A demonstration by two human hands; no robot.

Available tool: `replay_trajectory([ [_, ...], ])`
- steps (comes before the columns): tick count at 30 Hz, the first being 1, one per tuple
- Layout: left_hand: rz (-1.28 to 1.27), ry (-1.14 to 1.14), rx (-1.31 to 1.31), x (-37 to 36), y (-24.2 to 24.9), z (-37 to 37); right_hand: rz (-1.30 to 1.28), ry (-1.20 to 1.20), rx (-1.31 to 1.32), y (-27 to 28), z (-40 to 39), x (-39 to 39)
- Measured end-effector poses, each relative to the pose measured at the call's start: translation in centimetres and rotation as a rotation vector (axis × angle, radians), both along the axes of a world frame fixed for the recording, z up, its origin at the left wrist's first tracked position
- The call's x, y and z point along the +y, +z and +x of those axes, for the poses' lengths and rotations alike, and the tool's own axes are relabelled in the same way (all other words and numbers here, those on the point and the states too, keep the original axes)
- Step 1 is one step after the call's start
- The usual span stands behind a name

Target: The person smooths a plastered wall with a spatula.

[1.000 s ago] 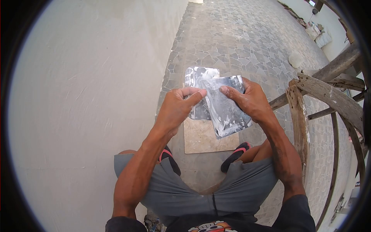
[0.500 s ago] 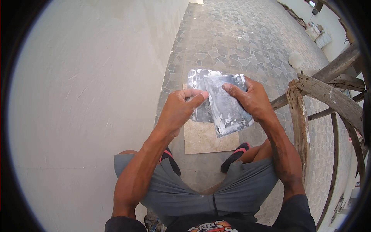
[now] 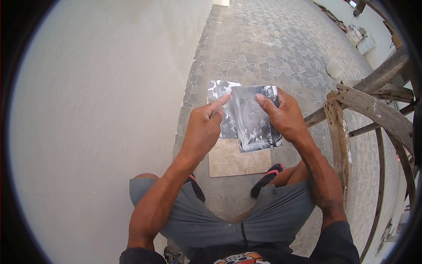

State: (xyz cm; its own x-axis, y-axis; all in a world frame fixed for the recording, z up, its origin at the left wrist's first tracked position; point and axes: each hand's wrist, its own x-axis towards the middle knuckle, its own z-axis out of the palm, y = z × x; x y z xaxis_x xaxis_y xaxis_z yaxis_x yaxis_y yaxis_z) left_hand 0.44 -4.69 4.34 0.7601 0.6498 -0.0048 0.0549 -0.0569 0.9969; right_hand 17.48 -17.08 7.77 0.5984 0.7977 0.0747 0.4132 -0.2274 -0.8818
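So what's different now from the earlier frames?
The front plate has turned straighter in the picture, and the rear plate has shifted slightly left. The left hand has straightened its forefinger away from its thumb. The right hand still grips the front plate; the beige slab stays put.

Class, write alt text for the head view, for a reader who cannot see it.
A person's right hand holds a thin plate smeared with white; the left hand extends a finger across a similar plate partly behind it. Below, a beige slab lies on patterned stone floor, between a pale wall and weathered wooden poles.
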Motion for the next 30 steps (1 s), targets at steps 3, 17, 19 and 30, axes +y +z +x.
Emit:
replay_trajectory([
  [3,0.008,-0.010,0.031,-0.3,0.1,-0.1,-0.015,-0.014,-0.019,0.3,-0.2,0.0],
  [17,0.118,-0.054,0.088,-1.1,0.7,-0.3,0.025,-0.047,-0.049,-0.6,0.6,0.0],
  [19,0.194,-0.044,0.042,-1.2,0.8,-0.3,0.036,-0.046,-0.057,-0.6,0.6,0.0],
  [30,0.411,-0.081,-0.027,-1.3,0.1,0.1,0.047,-0.005,0.190,-0.6,1.1,-0.2],
])
